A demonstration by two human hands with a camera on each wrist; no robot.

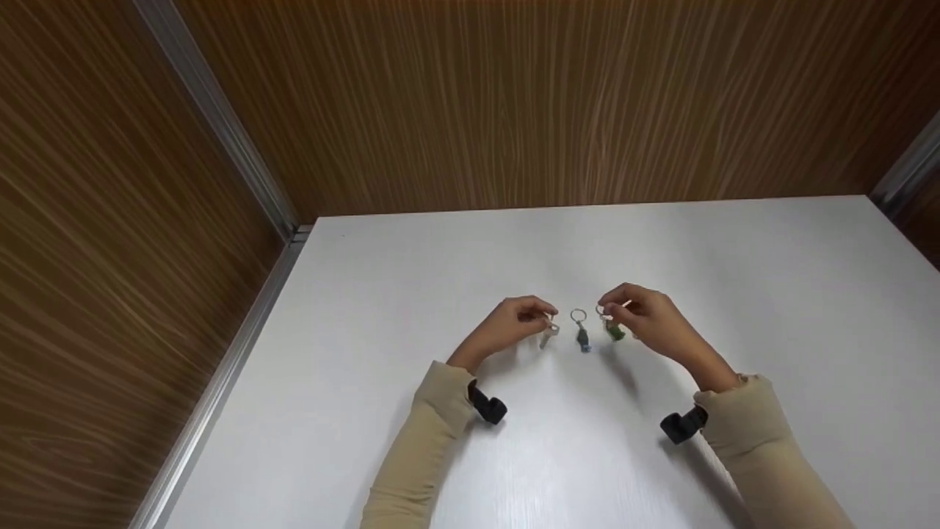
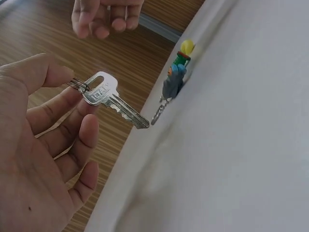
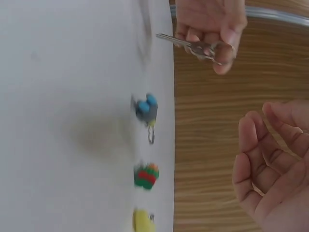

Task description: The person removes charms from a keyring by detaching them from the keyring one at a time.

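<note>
We see two hands in beige sleeves raised just above a white table [image 1: 734, 294] with wood-grain walls behind it.

The left hand [image 1: 508, 325] pinches a thin metal split ring [image 2: 77, 85] between thumb and forefinger. A silver metal key [image 2: 112, 99] hangs from that ring, its blade pointing down toward the table top; the other fingers are loosely curled beneath it.

The right hand [image 1: 646, 312] hovers just across from it. From the head view its fingertips seem to pinch a ring with a small green charm [image 1: 614, 331] hanging below, but the right wrist view shows relaxed, half-open fingers and nothing in the palm, so we cannot tell whether it grasps anything.

Between the two hands, a small blue and grey toy-figure keychain [image 1: 583, 339] with its own metal ring lies on the table, apart from both hands. The wrist views show a green and red brick-like charm [image 3: 146, 176] and a yellow piece [image 3: 142, 220] beyond it, near the right hand.
</note>
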